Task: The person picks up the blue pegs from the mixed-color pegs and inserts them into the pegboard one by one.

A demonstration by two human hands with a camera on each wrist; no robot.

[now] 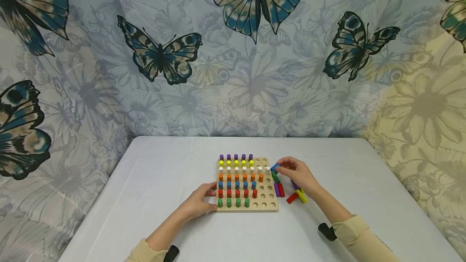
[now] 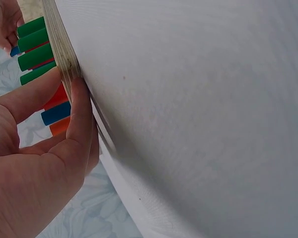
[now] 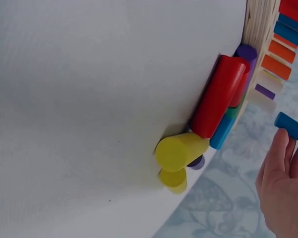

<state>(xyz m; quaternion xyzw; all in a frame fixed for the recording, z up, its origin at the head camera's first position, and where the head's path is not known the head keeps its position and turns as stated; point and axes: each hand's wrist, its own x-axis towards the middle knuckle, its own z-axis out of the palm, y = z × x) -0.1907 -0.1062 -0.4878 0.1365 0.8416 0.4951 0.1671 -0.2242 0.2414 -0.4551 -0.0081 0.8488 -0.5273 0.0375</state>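
A wooden peg board (image 1: 269, 205) lies on the table with rows of coloured pegs standing in its holes: purple, yellow, white, orange, blue, red and green from back to front. My left hand (image 1: 199, 201) holds the board's left edge, its thumb near the front corner; the left wrist view shows thumb and fingers (image 2: 80, 114) against the wooden side. Pinched between the fingertips of my right hand (image 1: 296, 172) is a blue peg (image 3: 292, 128), raised by the board's right edge at the white row. Empty holes show at the right side of most rows.
Loose pegs lie right of the board: a green peg (image 1: 275, 177), a purple peg (image 1: 276, 189), a red peg (image 1: 281, 190) beside it, another red peg (image 1: 292, 198) and a yellow peg (image 1: 301, 196). More are partly hidden under the right hand. A butterfly-patterned wall (image 1: 255, 104) stands behind the white table (image 1: 164, 161).
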